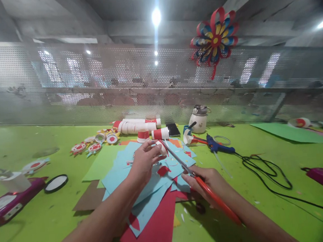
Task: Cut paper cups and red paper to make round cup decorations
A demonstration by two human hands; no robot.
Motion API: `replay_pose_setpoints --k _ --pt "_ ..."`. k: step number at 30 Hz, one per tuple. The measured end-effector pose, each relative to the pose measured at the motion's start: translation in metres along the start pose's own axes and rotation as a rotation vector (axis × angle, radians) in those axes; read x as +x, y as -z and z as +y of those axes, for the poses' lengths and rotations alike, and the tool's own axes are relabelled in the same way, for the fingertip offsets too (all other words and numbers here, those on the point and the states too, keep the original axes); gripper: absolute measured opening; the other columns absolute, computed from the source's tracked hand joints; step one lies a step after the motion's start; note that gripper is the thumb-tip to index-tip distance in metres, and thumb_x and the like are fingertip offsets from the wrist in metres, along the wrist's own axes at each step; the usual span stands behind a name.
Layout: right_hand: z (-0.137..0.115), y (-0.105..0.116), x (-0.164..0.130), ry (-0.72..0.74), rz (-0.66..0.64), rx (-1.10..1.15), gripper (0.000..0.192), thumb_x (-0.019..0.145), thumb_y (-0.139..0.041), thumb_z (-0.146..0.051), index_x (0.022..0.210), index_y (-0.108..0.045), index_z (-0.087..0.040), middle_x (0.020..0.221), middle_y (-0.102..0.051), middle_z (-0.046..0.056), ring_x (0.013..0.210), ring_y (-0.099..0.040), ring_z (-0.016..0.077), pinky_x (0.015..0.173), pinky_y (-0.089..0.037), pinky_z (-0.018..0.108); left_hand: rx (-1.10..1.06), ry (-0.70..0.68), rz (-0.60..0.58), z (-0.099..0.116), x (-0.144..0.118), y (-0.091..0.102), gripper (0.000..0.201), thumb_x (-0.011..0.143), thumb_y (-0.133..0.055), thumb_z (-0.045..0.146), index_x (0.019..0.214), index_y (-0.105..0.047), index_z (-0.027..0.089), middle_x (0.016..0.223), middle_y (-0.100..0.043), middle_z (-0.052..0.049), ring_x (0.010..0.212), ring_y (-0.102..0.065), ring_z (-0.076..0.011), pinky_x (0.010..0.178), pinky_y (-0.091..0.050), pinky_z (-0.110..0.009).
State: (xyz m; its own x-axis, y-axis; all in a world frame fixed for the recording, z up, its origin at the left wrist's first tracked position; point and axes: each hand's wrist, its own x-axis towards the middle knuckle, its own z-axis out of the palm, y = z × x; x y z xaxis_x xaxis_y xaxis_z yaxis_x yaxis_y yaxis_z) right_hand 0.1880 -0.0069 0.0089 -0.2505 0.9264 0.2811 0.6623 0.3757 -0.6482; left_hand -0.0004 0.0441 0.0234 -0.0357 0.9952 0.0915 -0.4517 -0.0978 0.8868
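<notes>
My left hand (pixel 144 157) is closed around a small red and white paper cup piece (pixel 161 148), held above the stacked paper. In my right hand (pixel 208 184) are scissors with red handles (pixel 216 198). Their blades point up and left, with the tips at the cup piece; whether they are cutting it I cannot make out. Light blue paper sheets (pixel 148 200) lie under both hands, with red paper (pixel 153 229) beneath them at the front. A red scrap (pixel 163 170) rests on the blue sheets.
Paper cups (pixel 160 133) and stacked cups (pixel 138 126) lie behind. Decorated paper discs (pixel 95 148) are at left, near a power strip (pixel 16 199). To the right are a blue glue gun (pixel 218 146) with a looping black cord (pixel 266 168), a bottle (pixel 198 120) and a phone (pixel 172 129).
</notes>
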Motion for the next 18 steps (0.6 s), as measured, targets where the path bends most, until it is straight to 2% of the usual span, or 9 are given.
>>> replay_pose_setpoints --k 13,18 --pt "0.0033 -0.001 -0.001 0.003 -0.004 -0.015 0.034 0.081 -0.049 -0.046 0.076 -0.066 -0.016 0.053 -0.042 -0.002 0.049 -0.038 0.0116 0.046 -0.031 0.022 -0.013 0.013 0.0 -0.0007 -0.0008 0.0003 0.032 0.067 -0.073 0.023 0.093 -0.058 0.014 0.083 -0.068 -0.01 0.071 -0.066 -0.0187 0.077 -0.053 -0.041" --pt "0.0051 -0.0022 -0.0003 0.027 0.007 -0.013 0.034 0.081 -0.049 -0.045 0.074 -0.066 -0.016 0.052 -0.043 -0.002 0.049 -0.039 0.0114 0.044 -0.031 0.021 -0.073 0.016 -0.052 0.0002 -0.0006 -0.0001 0.025 0.068 -0.071 0.029 0.085 -0.062 0.013 0.091 -0.068 -0.012 0.075 -0.066 -0.0211 0.075 -0.053 -0.04"
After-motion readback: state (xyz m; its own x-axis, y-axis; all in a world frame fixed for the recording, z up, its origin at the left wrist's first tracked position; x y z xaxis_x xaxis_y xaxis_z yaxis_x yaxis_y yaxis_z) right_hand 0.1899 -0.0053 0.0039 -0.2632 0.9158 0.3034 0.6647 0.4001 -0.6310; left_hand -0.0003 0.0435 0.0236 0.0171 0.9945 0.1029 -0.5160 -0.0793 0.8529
